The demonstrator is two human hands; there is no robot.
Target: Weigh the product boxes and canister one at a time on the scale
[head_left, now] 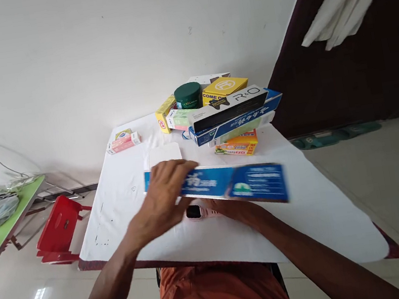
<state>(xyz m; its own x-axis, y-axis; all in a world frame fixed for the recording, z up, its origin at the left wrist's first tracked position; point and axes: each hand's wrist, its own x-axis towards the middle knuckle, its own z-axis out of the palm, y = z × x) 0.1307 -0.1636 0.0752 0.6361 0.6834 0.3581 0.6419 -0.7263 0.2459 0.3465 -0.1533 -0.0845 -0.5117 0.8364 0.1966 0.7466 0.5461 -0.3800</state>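
A long blue box is raised over the near middle of the white-covered table. My left hand grips its left part, fingers over the top edge and thumb below. My right hand is mostly hidden under the box, so its fingers do not show. Just below the box, a pink watch with a dark face lies on the table. A white flat item lies behind my left hand.
Behind, a pile holds a black box, another blue box, yellow boxes, an orange box and a green-lidded jar. A pink box lies at the back left. A red chair stands left of the table.
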